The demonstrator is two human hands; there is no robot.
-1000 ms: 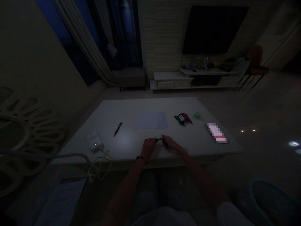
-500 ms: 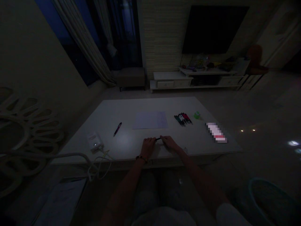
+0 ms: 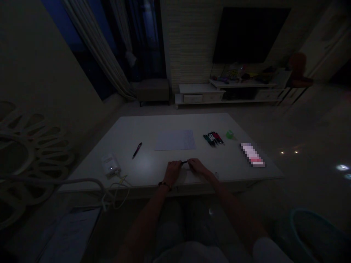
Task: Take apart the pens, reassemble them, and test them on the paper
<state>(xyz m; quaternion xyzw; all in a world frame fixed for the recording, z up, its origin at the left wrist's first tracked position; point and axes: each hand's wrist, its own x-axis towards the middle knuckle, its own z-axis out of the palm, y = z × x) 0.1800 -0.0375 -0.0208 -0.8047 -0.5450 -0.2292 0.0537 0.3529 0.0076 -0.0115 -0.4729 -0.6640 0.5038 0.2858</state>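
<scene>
left hand [image 3: 173, 172] closed on pen [image 3: 184, 162] | right hand [image 3: 197, 167] closed on its other end | two-handed grip spans pen above near tabletop [image 3: 142, 128]

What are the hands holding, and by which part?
The left hand and right hand grip a dark pen from either side of its middle; finer detail is too dim.

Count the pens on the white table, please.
About 6: one lone pen lies left of the paper sheet, one held pen sits between the left hand and right hand, about four bunched pens lie right of the sheet, perhaps hiding more.
</scene>
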